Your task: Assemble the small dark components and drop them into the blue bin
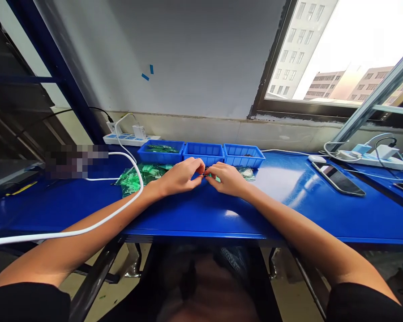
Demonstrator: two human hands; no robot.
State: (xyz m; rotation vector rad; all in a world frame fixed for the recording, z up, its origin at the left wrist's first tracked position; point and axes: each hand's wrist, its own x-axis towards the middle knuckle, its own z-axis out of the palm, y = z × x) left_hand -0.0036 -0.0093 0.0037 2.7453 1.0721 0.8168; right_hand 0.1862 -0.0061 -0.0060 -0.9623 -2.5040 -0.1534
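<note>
My left hand [183, 175] and my right hand [229, 180] meet fingertip to fingertip above the blue table [201, 214]. Between them they pinch a small dark and green part [204, 175], mostly covered by the fingers and too small to name exactly. Both hands are closed on it. Close beyond the hands stand a left blue bin [160, 158] holding thin green pieces, a middle blue bin [203, 154], and a right blue bin [243, 161] with a few small dark pieces. Green boards in clear bags [134, 180] lie beside my left wrist; another clear bag [246, 173] lies behind my right hand.
A thick white cable [97, 225] arcs across my left forearm. Power strips stand at the back left [130, 140] and at the right [372, 157]. A phone [339, 179] lies on the right side of the table, near a small white case [317, 158].
</note>
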